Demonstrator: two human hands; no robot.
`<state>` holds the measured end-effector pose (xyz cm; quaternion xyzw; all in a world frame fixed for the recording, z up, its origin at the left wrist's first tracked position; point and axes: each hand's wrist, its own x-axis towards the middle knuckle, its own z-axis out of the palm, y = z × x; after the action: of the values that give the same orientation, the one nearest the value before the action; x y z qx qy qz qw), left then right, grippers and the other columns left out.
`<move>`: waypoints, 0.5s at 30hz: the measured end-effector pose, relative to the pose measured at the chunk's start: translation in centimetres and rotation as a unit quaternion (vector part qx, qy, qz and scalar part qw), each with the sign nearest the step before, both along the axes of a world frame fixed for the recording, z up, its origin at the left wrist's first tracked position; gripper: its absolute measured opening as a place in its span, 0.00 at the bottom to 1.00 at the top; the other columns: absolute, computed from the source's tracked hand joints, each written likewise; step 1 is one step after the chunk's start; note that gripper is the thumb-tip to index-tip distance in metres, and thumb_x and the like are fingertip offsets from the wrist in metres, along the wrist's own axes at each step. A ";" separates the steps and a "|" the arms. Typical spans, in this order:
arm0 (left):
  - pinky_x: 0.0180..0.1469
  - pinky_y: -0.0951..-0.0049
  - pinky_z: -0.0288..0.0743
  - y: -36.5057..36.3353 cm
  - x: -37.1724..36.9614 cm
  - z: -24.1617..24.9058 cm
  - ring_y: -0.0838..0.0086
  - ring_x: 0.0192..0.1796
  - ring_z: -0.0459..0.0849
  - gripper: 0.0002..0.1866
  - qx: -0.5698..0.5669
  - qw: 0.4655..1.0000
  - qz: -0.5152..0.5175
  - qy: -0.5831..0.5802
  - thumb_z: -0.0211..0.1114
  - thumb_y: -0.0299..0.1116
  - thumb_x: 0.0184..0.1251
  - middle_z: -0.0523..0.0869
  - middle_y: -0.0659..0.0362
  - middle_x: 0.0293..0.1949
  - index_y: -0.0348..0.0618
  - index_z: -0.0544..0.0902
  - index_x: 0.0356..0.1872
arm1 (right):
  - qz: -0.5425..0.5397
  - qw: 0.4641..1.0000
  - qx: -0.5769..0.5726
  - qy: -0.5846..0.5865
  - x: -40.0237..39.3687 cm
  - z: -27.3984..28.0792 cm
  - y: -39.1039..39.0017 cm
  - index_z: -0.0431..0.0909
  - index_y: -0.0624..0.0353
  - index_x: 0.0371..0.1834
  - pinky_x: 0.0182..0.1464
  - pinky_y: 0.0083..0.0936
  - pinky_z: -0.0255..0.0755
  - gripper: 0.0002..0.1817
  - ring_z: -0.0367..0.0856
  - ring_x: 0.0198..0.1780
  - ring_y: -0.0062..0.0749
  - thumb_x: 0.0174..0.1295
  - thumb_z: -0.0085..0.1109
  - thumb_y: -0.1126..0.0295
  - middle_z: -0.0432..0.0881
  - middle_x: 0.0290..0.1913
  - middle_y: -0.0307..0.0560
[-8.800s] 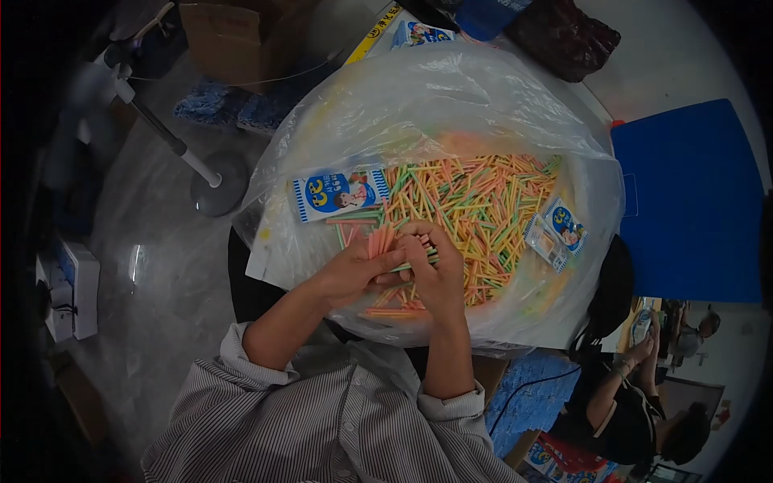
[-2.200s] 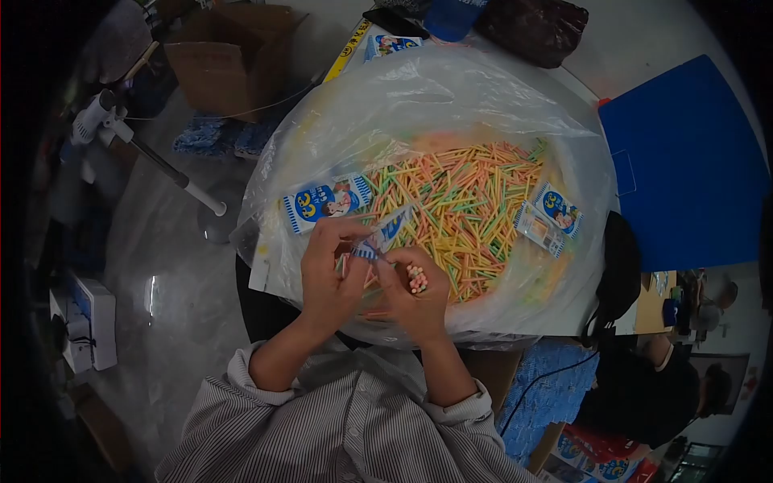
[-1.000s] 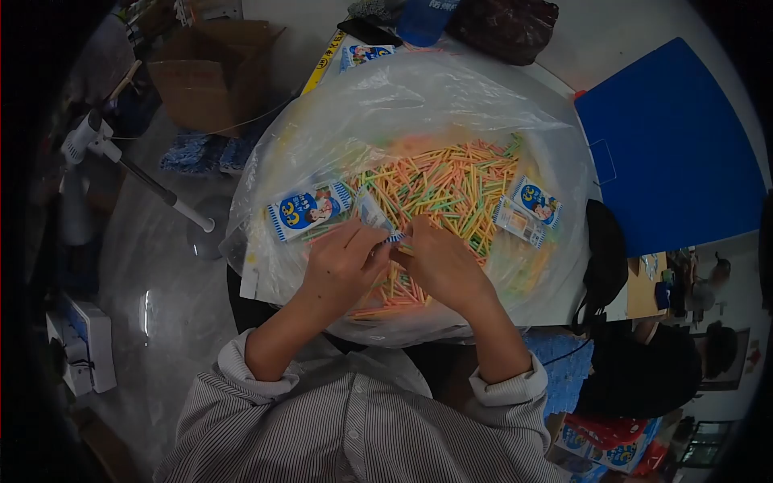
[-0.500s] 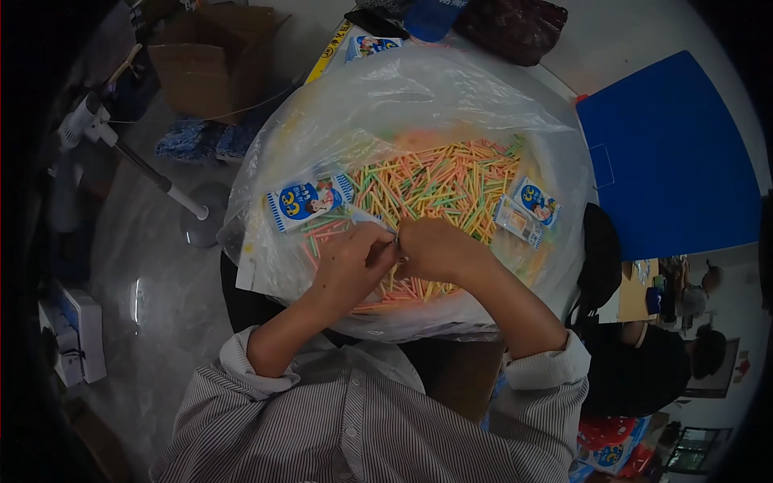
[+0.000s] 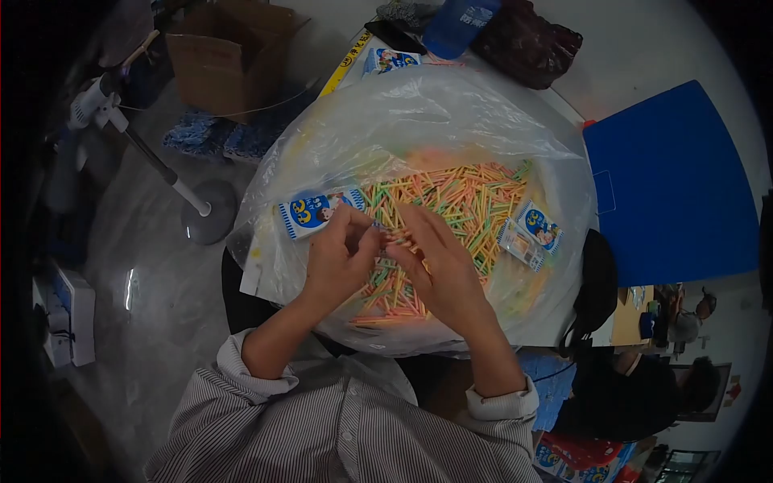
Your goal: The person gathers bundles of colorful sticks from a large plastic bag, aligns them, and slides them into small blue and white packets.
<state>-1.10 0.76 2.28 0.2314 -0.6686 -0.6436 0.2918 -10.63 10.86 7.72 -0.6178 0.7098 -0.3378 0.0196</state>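
A large clear plastic bag [image 5: 435, 105] lies wide open, filled with many thin pink, yellow and green sticks [image 5: 459, 193]. Over the sticks, my left hand [image 5: 342, 256] is closed in a pinch; a small bluish bit shows at its fingertips, too small to name. Just to its right, my right hand [image 5: 443, 270] has thumb and fingers apart, with coloured sticks visible in the gap. A blue and white printed packet [image 5: 310, 213] rests beside my left hand. At the right side of the sticks lie another blue packet [image 5: 539, 227] and a small clear-fronted packet [image 5: 520, 245].
Behind the bag are a dark phone [image 5: 394, 36], another packet [image 5: 390, 60], a blue container [image 5: 459, 28] and a dark red bag [image 5: 531, 44]. A blue panel [image 5: 672, 185] stands at the right. Left are a cardboard box [image 5: 229, 60] and a stand with a round base [image 5: 208, 211].
My hands were together at the fingertips; now they are slightly apart. My right hand has turned and its fingers have spread. The whole view has shifted a little.
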 end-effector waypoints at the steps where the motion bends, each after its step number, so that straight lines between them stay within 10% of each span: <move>1: 0.24 0.83 0.70 -0.1 0.1 0.5 0.84 0.23 0.77 0.04 0.032 0.999 0.009 0.017 0.55 0.24 0.58 0.80 0.58 0.23 0.37 0.68 0.30 | -0.082 0.995 -0.031 -0.048 0.5 0.2 0.3 0.73 0.62 0.37 0.35 0.23 0.70 0.15 0.75 0.34 0.32 0.45 0.63 0.72 0.74 0.35 0.46; 6: 0.21 0.85 0.66 0.0 0.2 0.6 0.86 0.20 0.74 0.05 0.096 0.994 0.017 0.045 0.54 0.23 0.58 0.77 0.62 0.20 0.37 0.67 0.30 | -0.176 0.974 0.025 -0.141 1.1 -1.8 1.4 0.71 0.64 0.38 0.36 0.21 0.70 0.16 0.75 0.36 0.29 0.44 0.63 0.75 0.73 0.40 0.47; 9: 0.22 0.86 0.65 0.4 0.5 0.8 0.86 0.22 0.73 0.05 0.100 0.994 -0.031 0.038 0.54 0.23 0.58 0.76 0.61 0.23 0.37 0.67 0.32 | -0.098 0.989 -0.113 -0.008 0.5 -3.5 1.6 0.68 0.64 0.42 0.38 0.19 0.69 0.18 0.74 0.38 0.28 0.46 0.60 0.79 0.73 0.42 0.48; 15: 0.49 0.77 0.63 -0.4 1.1 -0.1 0.79 0.46 0.70 0.19 -0.005 0.981 -0.047 0.188 0.56 0.31 0.59 0.72 0.58 0.43 0.38 0.65 0.50 | -0.067 0.861 -0.219 -0.454 2.2 -3.6 1.9 0.67 0.63 0.37 0.41 0.18 0.69 0.05 0.73 0.39 0.20 0.57 0.48 0.78 0.76 0.39 0.46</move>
<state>0.00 0.39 2.20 0.0737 -0.6156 -0.6848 0.3830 -8.44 12.72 4.14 -0.3356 0.5693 -0.7284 0.1810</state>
